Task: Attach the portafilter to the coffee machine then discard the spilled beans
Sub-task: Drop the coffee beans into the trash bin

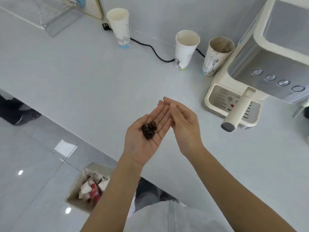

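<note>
Several dark coffee beans lie in the cupped palm of my left hand, held palm up above the white counter. My right hand stands on edge right beside it, fingers straight and touching the left fingertips, holding nothing. The cream and silver coffee machine sits at the right. The portafilter's cream handle sticks out from under the machine's head, over the drip tray.
Three paper cups stand along the back wall with a black cable behind them. A bin holding rubbish stands on the floor below the counter's front edge. A clear plastic container sits far left.
</note>
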